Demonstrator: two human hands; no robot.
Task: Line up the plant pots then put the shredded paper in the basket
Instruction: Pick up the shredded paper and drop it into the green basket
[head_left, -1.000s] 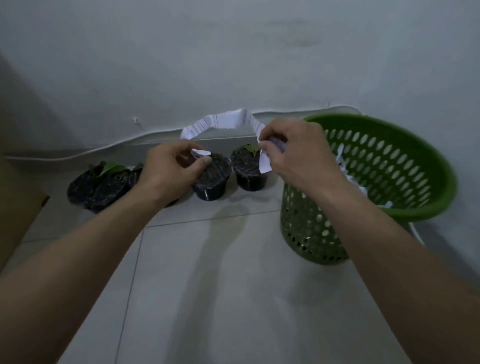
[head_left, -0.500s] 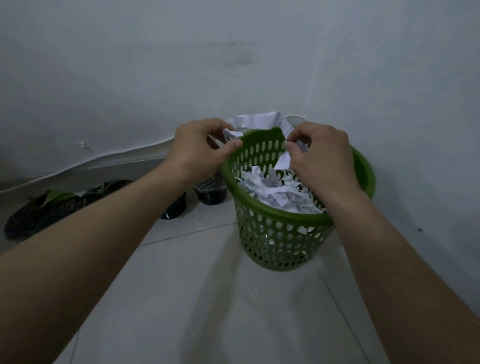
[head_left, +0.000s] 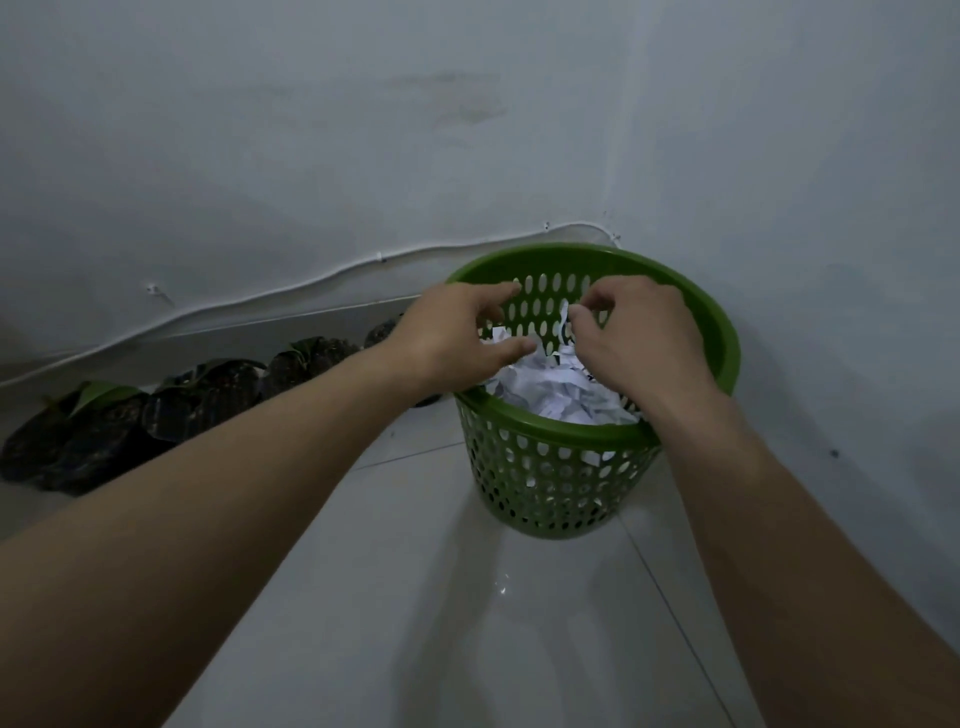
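Hovering over the green basket (head_left: 597, 431) of shredded paper (head_left: 550, 387): left hand (head_left: 457, 338) spread, right hand (head_left: 639, 338) pinching a strip (head_left: 563, 318)

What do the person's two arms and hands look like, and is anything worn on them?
Both forearms are bare up to the frame edge: no sleeves show. The left hand and right hand wear no gloves, and no rings, watch or bracelet can be seen on the fingers or wrists.

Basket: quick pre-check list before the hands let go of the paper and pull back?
1. Basket upright on floor: ok.
2. Both hands over the basket opening: left hand, right hand: ok.
3. Right hand pinches a paper strip inside the rim: ok.
4. Left hand free of paper: cannot tell.
5. Shredded paper sits below the rim: ok.
6. Plant pots in a row along the wall: ok.
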